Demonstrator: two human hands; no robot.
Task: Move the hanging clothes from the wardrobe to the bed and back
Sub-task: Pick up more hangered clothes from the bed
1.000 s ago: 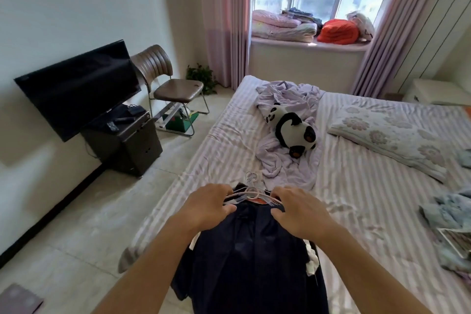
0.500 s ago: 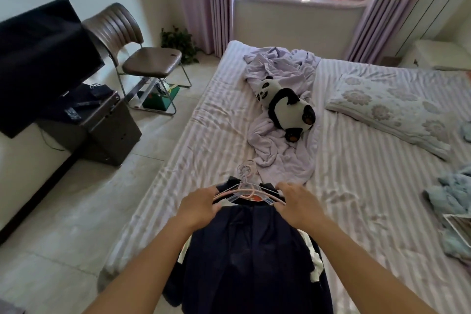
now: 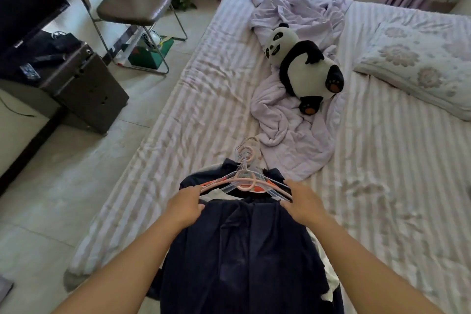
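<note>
The fingertips of the left hand [image 3: 187,202] and right hand [image 3: 302,202] were tucked under the hangers [image 3: 246,181], so each grip could not be seen. The dark clothes [image 3: 242,257] hid the garments beneath them; only scraps of white and orange showed, and the bottom edge cut the pile off. The television [image 3: 23,0] ran out at the left edge, the pillow [image 3: 418,74] at the right. The things under the chair [image 3: 132,5] were too jumbled to tell.
</note>
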